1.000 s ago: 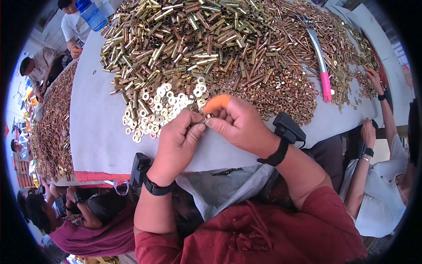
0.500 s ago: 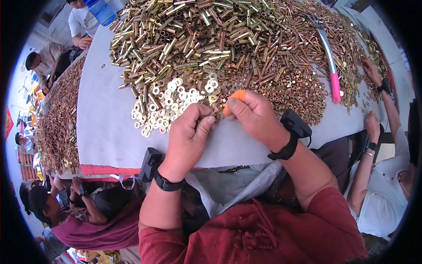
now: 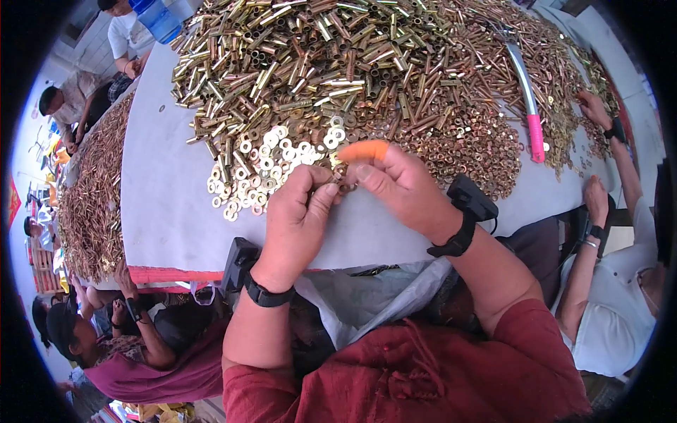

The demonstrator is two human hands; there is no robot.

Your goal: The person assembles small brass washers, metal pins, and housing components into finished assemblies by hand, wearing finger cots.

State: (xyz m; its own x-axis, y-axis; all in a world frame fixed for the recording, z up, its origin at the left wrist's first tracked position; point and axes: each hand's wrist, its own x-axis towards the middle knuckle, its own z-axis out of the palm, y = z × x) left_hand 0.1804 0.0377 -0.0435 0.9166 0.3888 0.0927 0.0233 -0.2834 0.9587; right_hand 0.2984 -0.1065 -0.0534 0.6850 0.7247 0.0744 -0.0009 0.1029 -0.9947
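Pinching tight, the left hand (image 3: 295, 215) has thumb and forefinger closed together on a small metal piece (image 3: 338, 180), right over the near edge of the heaps on the bench (image 3: 166, 204); its exact shape is mostly hidden by those fingertips. Across at three o'clock of it, here's the right hand (image 3: 402, 185), grip part-open, thumb and forefinger parted with nothing to be seen between them; an orange finger cover (image 3: 363, 150) arches over the top. Whether a blurred fingertip behind brushes the piece, I cannot tell. Look around: bright flat washers (image 3: 266, 163) spread at ten o'clock, coppery nuts (image 3: 462, 151) between two and three, metal tubes (image 3: 303, 67) heaped at twelve, and farther out past the nuts a tool with a pink handle (image 3: 536, 137). And how does that piece handle? Light, I'd judge, quite rigid, hardly fragile, but smooth and small enough to slip, so the best hold looks to be fingertips on opposite outer sides, near one end, leaving the rest exposed.
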